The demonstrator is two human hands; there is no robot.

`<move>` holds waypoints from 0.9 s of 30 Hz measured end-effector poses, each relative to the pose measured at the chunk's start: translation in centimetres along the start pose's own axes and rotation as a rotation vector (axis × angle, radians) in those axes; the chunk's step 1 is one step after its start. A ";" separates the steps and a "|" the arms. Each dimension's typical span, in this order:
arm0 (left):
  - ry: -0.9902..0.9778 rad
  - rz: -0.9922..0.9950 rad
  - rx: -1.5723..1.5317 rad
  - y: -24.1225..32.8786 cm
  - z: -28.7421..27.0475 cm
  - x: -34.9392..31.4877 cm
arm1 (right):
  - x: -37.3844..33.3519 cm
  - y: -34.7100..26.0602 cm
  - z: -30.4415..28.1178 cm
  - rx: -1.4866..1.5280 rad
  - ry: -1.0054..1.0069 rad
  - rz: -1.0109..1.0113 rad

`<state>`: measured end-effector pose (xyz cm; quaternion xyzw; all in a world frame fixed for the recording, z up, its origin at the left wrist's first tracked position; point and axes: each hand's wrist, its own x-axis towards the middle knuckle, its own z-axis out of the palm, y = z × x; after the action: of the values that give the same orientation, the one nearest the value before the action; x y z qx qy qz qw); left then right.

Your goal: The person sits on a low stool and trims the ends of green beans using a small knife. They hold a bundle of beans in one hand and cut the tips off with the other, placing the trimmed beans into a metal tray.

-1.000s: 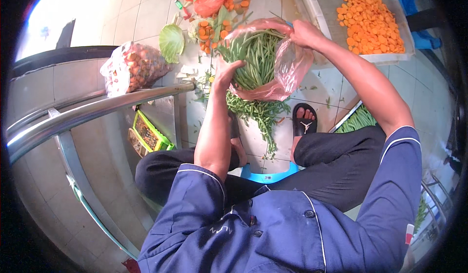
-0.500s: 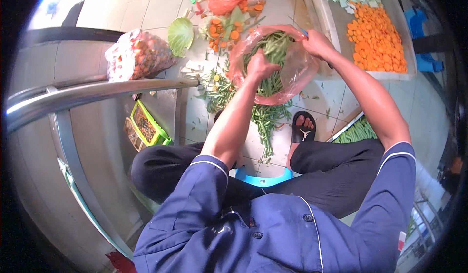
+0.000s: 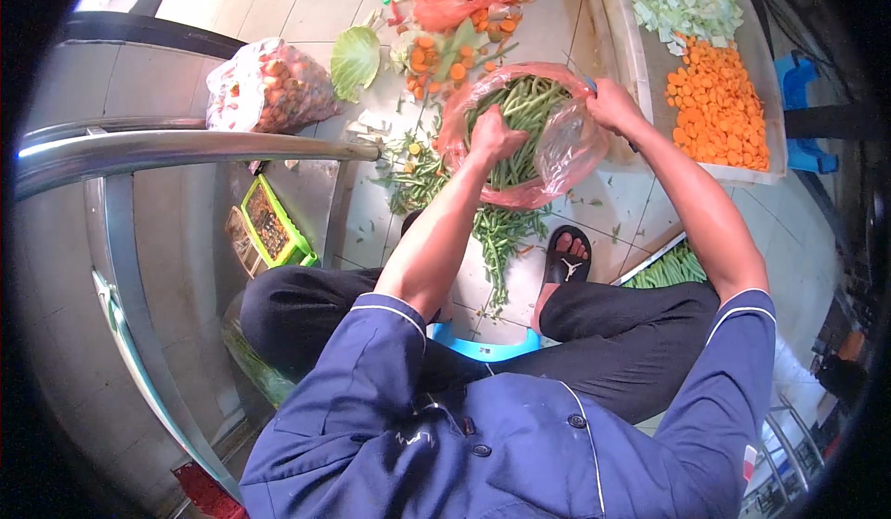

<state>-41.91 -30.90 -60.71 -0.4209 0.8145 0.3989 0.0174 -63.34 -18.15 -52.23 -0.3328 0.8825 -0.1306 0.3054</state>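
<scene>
A reddish, see-through plastic bag (image 3: 575,153) stands on the floor with its mouth wide, full of long green beans (image 3: 531,102). Inside its mouth, my left hand (image 3: 495,137) is closed on some beans; its fingertips are partly hidden. My right hand (image 3: 613,106) grips the bag's right rim. A small blue piece shows at that hand's fingers, too little to name. Below and left of the bag lies a heap of cut bean ends (image 3: 498,245).
Sliced carrots (image 3: 719,111) and chopped pale cabbage (image 3: 682,0) fill a tray at the right. Carrot scraps (image 3: 455,60), a cabbage leaf (image 3: 355,63) and a bulging bag (image 3: 269,88) lie ahead and left. A metal rail (image 3: 200,146) crosses the left side.
My left hand has closed into a fist, and the beans in the bag lie lower and flatter. My right hand keeps hold of the rim. The whole view has shifted slightly.
</scene>
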 end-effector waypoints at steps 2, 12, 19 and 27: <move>0.076 0.024 -0.093 -0.2 -0.1 0.1 | 0.2 0.3 0.1 -0.010 -0.003 -0.003; -0.055 0.275 -0.550 2.2 -5.5 -2.0 | 2.1 2.4 1.1 -0.060 0.023 -0.003; -0.359 0.262 -0.907 -0.3 -5.3 -2.8 | 2.9 1.4 1.0 0.064 -0.068 0.126; -0.580 0.022 -1.223 3.2 -9.0 -9.3 | 1.9 -0.3 0.2 -0.071 -0.105 0.124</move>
<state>-35.33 -29.57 -49.15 -0.2226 0.4088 0.8850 -0.0100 -64.18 -19.67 -53.07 -0.2945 0.8882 -0.0626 0.3470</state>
